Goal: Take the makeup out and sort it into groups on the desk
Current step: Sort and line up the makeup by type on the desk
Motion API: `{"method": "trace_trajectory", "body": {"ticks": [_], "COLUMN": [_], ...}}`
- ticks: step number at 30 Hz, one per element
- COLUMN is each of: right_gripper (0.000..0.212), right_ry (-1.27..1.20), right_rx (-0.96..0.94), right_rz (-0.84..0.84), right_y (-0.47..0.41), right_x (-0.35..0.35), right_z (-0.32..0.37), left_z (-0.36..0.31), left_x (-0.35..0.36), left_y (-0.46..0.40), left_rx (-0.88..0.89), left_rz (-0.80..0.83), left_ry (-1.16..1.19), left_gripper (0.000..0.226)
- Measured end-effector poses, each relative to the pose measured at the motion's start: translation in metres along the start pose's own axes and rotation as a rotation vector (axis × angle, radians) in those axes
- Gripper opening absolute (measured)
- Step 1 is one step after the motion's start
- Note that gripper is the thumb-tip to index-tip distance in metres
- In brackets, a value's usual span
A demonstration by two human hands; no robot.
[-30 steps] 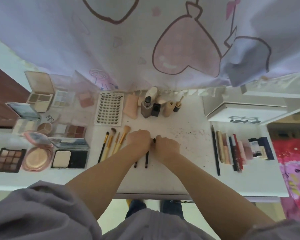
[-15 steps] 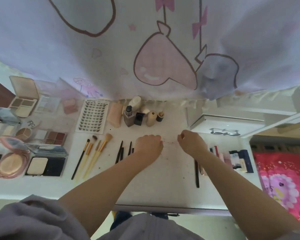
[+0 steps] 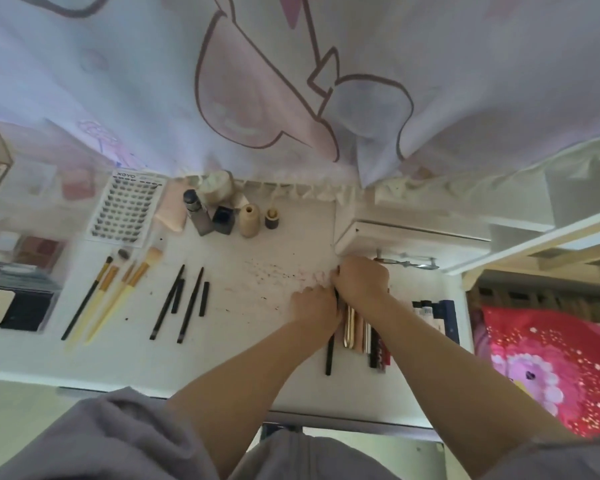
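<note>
Both hands meet at the right of the white worktop (image 3: 257, 382), over a row of lipsticks and pencils (image 3: 355, 336). The right hand (image 3: 361, 280) is curled around the top of a black pencil (image 3: 329, 355); the left hand (image 3: 314, 306) rests beside it, grip unclear. Brushes (image 3: 108, 292), black liners (image 3: 184, 301) and bottles (image 3: 229, 216) lie in groups to the left.

sleeves (image 3: 94, 441): grey-lilac, loose, pushed up | forearms: bare
</note>
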State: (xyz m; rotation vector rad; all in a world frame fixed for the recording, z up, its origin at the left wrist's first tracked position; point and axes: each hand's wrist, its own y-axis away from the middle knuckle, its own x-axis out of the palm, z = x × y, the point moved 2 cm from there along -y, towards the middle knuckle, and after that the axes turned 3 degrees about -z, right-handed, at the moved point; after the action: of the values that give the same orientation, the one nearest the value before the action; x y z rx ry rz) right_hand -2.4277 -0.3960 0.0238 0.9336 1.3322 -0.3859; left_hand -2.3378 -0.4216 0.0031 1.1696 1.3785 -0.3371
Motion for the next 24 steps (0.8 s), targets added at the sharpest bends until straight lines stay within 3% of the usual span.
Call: {"method": "trace_trajectory", "body": {"ticks": [8, 12, 16, 20, 24], "right_gripper": [0.033, 0.036, 0.031, 0.028, 0.020], "right_ry": [-0.150, -0.168, -0.124, 0.032, -0.161], "right_rx": [-0.049, -0.198, -0.310, -0.464, -0.554], "right_rz": [0.019, 0.113, 0.283, 0.202, 0.259], "right_y": [0.011, 0.018, 0.030, 0.045, 0.069], "right_x": [-0.008, -0.018, -0.029, -0.040, -0.039], "right_z": [0.021, 0.038, 0.052, 0.070, 0.092], "left_z": [0.051, 0.089, 0.128, 0.156, 0.179], "left_x": [-0.007, -0.027, -0.047, -0.064, -0.075], "left_y": [0.022, 0.039, 0.056, 0.071, 0.079], "left_rx": [-0.049, 0.062, 0.195, 0.303, 0.376], "left_rz": [-0.022, -0.094, -0.066, -0.023, -0.057], "left_ry": [0.074, 0.058, 0.028, -0.092, -0.144], "left_gripper": [0.024, 0.019, 0.020, 0.023, 0.028]}}
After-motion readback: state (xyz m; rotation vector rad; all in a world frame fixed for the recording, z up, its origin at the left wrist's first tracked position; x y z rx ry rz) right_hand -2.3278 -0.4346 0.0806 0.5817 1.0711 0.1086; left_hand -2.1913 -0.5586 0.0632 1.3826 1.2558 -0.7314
